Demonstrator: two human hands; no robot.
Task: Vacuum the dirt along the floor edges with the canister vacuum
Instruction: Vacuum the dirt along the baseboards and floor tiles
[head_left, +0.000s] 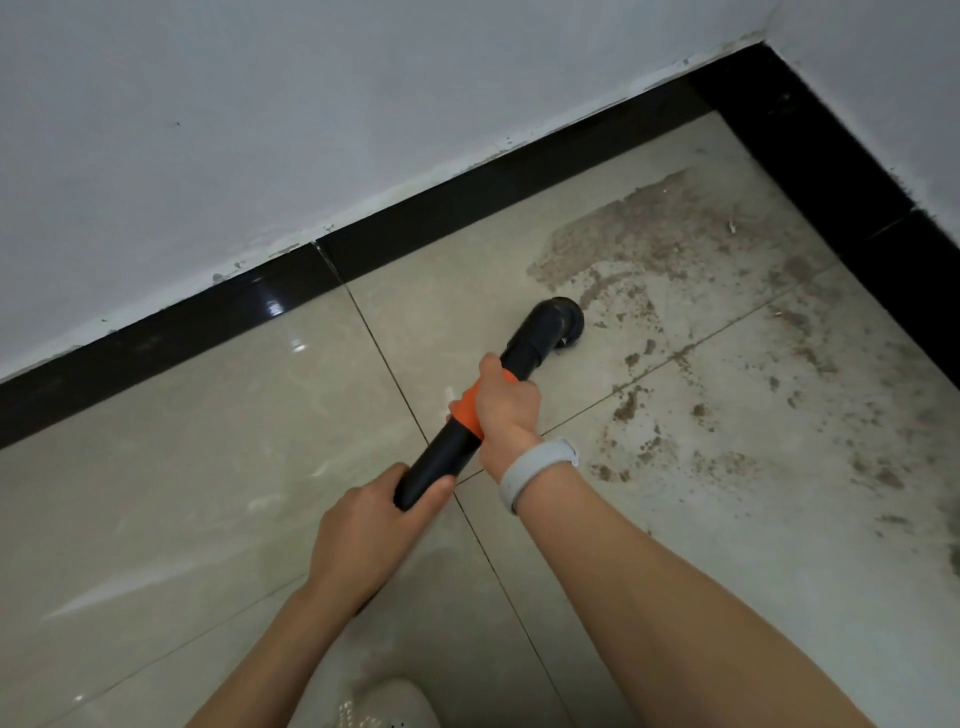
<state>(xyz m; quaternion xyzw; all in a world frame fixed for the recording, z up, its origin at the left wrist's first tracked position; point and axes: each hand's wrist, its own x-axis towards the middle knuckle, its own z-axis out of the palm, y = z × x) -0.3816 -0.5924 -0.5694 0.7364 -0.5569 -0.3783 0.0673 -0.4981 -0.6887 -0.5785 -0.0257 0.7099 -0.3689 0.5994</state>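
We see a black vacuum wand with an orange collar partway along it, slanting down and away from us toward the tiled floor. Its round black nozzle sits on the tile at the near edge of a broad patch of brown dirt, which spreads toward the corner where two glossy black baseboards meet.
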